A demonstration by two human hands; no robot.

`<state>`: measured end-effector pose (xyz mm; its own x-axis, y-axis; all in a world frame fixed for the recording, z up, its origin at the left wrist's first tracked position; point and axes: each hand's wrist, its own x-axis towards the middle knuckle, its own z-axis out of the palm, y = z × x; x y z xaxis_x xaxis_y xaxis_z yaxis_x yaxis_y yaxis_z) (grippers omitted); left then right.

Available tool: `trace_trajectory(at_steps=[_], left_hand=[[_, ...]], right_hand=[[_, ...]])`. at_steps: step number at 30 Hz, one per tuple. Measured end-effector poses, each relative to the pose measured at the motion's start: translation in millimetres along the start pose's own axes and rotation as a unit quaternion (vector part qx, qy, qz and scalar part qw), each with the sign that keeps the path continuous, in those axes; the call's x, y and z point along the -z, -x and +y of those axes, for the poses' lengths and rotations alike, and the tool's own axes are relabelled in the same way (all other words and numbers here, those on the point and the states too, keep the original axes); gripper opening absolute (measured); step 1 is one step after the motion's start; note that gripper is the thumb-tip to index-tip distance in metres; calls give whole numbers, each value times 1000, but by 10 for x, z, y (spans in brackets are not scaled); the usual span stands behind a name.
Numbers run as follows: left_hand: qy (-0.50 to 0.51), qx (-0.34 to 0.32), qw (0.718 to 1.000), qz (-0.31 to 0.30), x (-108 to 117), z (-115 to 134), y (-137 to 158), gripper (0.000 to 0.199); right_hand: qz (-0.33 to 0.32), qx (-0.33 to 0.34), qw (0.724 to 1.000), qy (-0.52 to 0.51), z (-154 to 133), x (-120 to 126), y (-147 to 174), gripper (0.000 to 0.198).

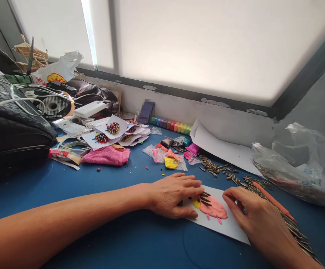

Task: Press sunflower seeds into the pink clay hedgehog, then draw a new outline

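1. Work piece: white card [236,228] flat on the blue surface [109,235], between the person's two hands. It bears a pink clay body [216,210], a yellow clay patch [196,204] at its left end, and small pink clay feet [219,221] along the near edge.
2. Left hand [175,196]: palm down, fingers extended and spread, lying over the card's left end; no grip on anything seen.
3. Right hand [253,209]: fingers curled, thumb and index fingertips close together over the card's right side. Cannot tell whether anything is pinched.
4. Done: body, yellow patch and feet in place; a few striped seeds [206,201] sit at the body's left part, beside the yellow.
5. Left: middle and right of the body bare of seeds. Judged an early stage of seeding; part of the left end is hidden by fingers.
6. Supply: loose sunflower seeds [214,167] beyond the card, trailing right past an orange stick-like tool [275,203].
7. Comparison: stacked cards [120,120] at the rear left carry denser seeds with coloured dots; none seen on these seeds.
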<state>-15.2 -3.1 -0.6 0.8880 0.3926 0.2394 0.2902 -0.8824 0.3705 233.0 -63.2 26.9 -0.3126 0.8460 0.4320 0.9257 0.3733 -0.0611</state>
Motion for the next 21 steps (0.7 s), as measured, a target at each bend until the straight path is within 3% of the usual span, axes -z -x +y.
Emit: trace_trajectory(at_steps=[11,16,21], left_hand=[[-1,-3,1000,7,-9,-15,-15,64],[0,3,1000,1,11,-17,-15,66],[1,3,1000,0,6,-19,-14,67]], right_hand=[[-87,-110,989,47,190,-235,-538,23],[-110,-119,984,78,174,-313,-707,13],[-115,-115,982,99,106,-288,-662,12]])
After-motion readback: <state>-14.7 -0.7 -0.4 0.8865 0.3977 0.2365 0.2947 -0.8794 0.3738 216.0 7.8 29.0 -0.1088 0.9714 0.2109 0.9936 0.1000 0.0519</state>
